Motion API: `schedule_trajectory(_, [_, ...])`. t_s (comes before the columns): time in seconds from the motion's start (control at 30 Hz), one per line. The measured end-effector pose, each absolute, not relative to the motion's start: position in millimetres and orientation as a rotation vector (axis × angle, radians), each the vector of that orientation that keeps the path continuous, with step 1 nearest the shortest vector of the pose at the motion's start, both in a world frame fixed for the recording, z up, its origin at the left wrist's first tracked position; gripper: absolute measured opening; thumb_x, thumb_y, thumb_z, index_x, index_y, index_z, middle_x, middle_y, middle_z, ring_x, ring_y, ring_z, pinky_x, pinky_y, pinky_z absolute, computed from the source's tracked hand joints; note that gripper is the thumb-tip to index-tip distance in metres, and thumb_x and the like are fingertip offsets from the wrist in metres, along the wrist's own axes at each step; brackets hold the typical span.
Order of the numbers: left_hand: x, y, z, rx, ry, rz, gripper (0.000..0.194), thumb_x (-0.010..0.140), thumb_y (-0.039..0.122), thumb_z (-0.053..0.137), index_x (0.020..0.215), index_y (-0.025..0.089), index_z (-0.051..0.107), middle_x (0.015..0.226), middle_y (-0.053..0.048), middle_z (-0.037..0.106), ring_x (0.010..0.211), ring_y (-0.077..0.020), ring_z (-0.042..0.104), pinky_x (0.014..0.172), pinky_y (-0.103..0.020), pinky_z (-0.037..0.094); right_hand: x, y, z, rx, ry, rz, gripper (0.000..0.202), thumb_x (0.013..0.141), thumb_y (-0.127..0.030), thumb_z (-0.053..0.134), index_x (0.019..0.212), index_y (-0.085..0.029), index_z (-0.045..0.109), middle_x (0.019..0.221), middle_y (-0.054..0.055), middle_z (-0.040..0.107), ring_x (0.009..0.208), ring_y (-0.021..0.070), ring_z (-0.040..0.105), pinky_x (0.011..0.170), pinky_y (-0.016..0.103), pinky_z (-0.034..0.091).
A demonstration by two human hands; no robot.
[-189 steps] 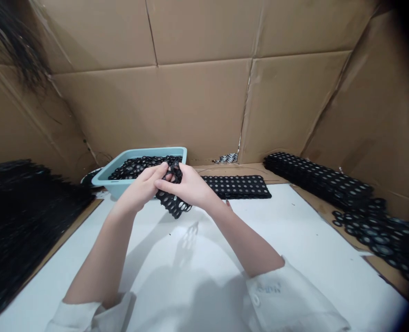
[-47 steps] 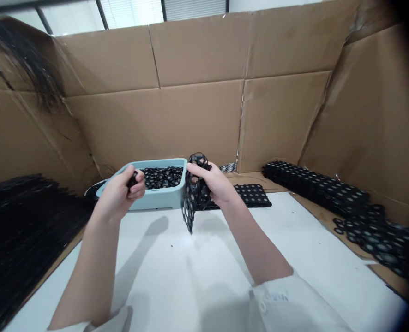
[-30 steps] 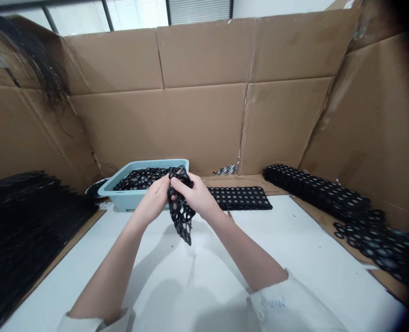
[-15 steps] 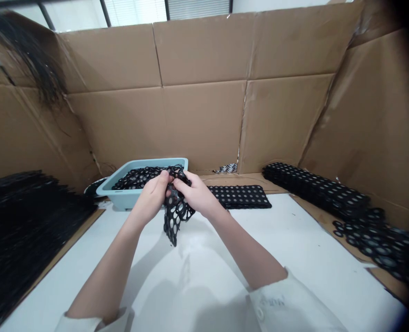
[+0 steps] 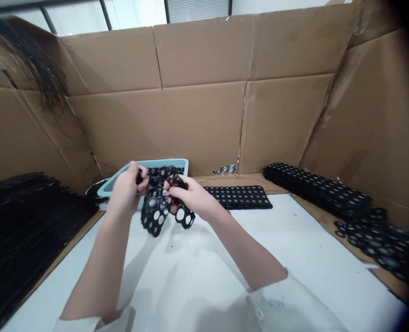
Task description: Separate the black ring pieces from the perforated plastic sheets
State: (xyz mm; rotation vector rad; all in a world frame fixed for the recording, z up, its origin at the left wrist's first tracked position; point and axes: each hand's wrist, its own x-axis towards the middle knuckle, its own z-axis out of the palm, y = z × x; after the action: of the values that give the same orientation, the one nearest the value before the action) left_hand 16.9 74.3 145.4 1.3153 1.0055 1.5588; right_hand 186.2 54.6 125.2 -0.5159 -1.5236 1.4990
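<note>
Between my two hands hangs a limp black sheet with rows of round holes [image 5: 153, 203]. My left hand [image 5: 126, 184] is closed on its left end, fingers curled round a bunched part. My right hand [image 5: 187, 193] pinches the other side, where a flap with large holes droops below the fingers. Both hands are raised above the white table, in front of a light blue basin [image 5: 183, 163] that holds more of the black holed material. My left hand and the sheet hide much of the basin.
A flat black holed stack [image 5: 241, 197] lies behind my right hand. A long stack [image 5: 315, 186] and loose holed pieces [image 5: 377, 242] lie at right. A large black pile [image 5: 34, 230] fills the left side. Cardboard walls [image 5: 197, 124] enclose the table [image 5: 190, 276]; dark strands [image 5: 34, 60] hang at upper left.
My left hand has moved left and slightly up, away from my right hand. The bunched black sheet is now spread wider between them. My right hand has hardly moved.
</note>
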Motion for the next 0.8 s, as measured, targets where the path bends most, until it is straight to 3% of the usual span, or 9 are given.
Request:
schedule_trajectory(0.07, [1.9,76.6,148.8,1.223,0.887,1.638,0.036,0.086,0.037,0.032,0.056,0.017,0.039,0.037,0.008,0.025,0.03,-0.0038,0.021,0.031,-0.015,0.02,192.2,52.2,128.9,-0.51,-1.512,1.475,0.004,0.072,-0.018,0.049,0.075,-0.018,0.046,0.063,-0.003,0.047,0.047,0.0074,0.046,0.047,0.023,0.042])
schedule_trajectory(0.13, [-8.2,77.3,149.9,1.239,0.886,1.685,0.033,0.086,0.034,0.033,0.058,0.017,0.04,0.039,0.007,0.027,0.031,-0.0036,0.022,0.032,-0.015,0.019,199.2,51.1,131.9,-0.509,-1.544,1.393,0.011,0.073,-0.026,0.053,0.075,-0.018,0.047,0.065,-0.002,0.049,0.05,0.0085,0.049,0.049,0.023,0.042])
schedule_trajectory(0.3, [12.9,65.0,143.7,1.666,1.193,1.327,0.027,0.081,0.037,0.039,0.065,0.017,0.047,0.041,0.006,0.033,0.035,-0.0056,0.027,0.036,-0.018,0.018,200.4,54.2,128.9,-0.625,-1.624,1.118,0.03,0.073,-0.043,0.051,0.062,-0.017,0.045,0.057,-0.002,0.048,0.047,0.008,0.046,0.048,0.022,0.039])
schedule_trajectory(0.53, [58.1,48.3,132.1,2.047,1.202,1.148,0.035,0.084,0.039,0.033,0.058,0.017,0.041,0.053,0.002,0.049,0.048,-0.0097,0.042,0.046,-0.02,0.03,188.9,57.2,120.6,-0.554,-1.677,1.198,0.029,0.078,-0.04,0.047,0.06,-0.017,0.045,0.054,-0.004,0.045,0.044,0.0076,0.044,0.047,0.022,0.038])
schedule_trajectory(0.8, [59.5,46.5,130.6,2.032,1.122,1.178,0.042,0.085,0.047,0.024,0.059,0.018,0.039,0.054,0.002,0.05,0.051,-0.0102,0.051,0.049,-0.021,0.036,187.8,64.4,117.7,-0.51,-1.668,1.325,0.03,0.077,-0.042,0.048,0.062,-0.016,0.048,0.058,-0.002,0.048,0.045,0.0078,0.047,0.044,0.021,0.039])
